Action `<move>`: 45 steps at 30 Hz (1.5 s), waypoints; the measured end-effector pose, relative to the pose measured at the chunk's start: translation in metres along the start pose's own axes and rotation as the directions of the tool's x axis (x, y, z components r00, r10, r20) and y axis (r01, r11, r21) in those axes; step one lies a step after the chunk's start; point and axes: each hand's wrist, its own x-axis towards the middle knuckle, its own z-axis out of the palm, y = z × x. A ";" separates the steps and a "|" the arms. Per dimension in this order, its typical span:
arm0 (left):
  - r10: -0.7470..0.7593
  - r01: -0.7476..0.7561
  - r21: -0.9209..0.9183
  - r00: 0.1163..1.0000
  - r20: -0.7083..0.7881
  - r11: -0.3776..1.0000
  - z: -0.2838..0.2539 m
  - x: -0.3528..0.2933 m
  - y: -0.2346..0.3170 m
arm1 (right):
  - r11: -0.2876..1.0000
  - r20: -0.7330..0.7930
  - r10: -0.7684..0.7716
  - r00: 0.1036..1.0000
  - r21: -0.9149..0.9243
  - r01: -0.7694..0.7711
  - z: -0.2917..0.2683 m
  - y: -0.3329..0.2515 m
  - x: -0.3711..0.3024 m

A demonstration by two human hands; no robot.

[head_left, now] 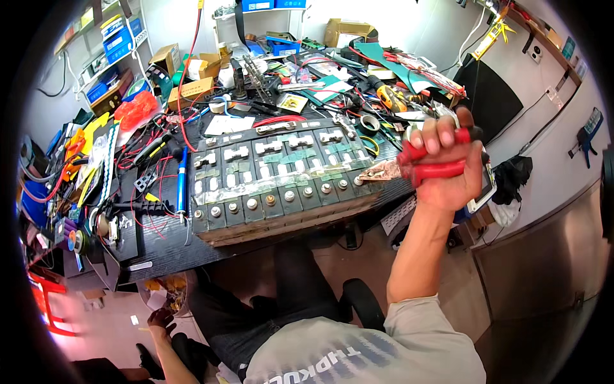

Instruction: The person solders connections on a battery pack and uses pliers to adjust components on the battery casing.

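Note:
My right hand (441, 150) is closed round the red handles of a pair of pliers (384, 171), raised over the right side of the bench. Their worn, coppery jaws reach the right front corner of a large battery pack (281, 221). The tip is at or just beside the endmost bolt terminal (359, 181); contact cannot be made out. Bolt terminals line the pack's front edge, with metal connecting bars (268, 148) and clear and green tape farther back. Low at the left, my left hand (162, 322) hangs away from the bench, fingers loosely apart and holding nothing visible.
The black bench (160, 240) carries cables, tools and boxes behind the pack. A blue tube (182, 182) stands out left of it, a yellow drill (390, 97) at the back right. A chair armrest (362, 304) is beside my leg, a red stool (48, 301) far left.

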 end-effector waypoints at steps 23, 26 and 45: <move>0.014 -0.013 -0.008 0.999 0.042 1.000 0.010 -0.004 0.001 | 0.706 -0.150 0.384 0.911 -0.588 -0.394 0.063 -0.004 0.074; 0.016 -0.016 0.004 0.999 0.037 1.000 0.009 -0.006 0.003 | 0.662 -0.074 0.486 0.871 -0.619 -0.422 0.064 0.000 0.084; -0.057 0.057 -0.008 0.998 0.003 0.998 0.009 -0.008 0.003 | 0.933 0.068 -0.043 0.997 -0.355 0.064 0.041 -0.002 0.000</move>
